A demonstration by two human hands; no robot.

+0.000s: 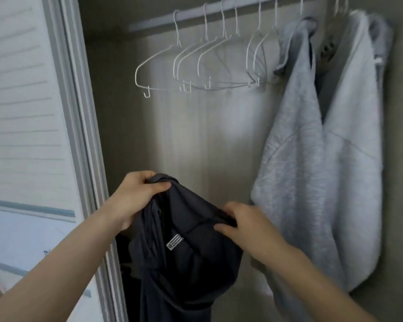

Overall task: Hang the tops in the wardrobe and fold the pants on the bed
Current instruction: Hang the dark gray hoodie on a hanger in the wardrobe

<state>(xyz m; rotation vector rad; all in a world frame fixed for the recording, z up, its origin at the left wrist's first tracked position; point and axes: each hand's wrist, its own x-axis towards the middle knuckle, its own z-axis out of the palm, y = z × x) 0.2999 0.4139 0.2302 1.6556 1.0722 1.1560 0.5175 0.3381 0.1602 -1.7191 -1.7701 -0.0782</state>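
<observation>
A dark grey top [184,256] with a small striped label at its neck hangs in front of me, low in the open wardrobe. My left hand [135,196] grips a bunched fold at its upper left edge. My right hand [242,224] pinches the neckline on the right. Above, several empty white wire hangers [196,63] hang from the white rail [219,9]. Two light grey fleece tops [312,147] hang on the rail at the right.
A white louvred wardrobe door [26,101] and its frame [79,112] stand at the left. The wardrobe's pale back panel [207,135] shows behind the hangers. Something dark lies low inside the wardrobe, behind the top I hold.
</observation>
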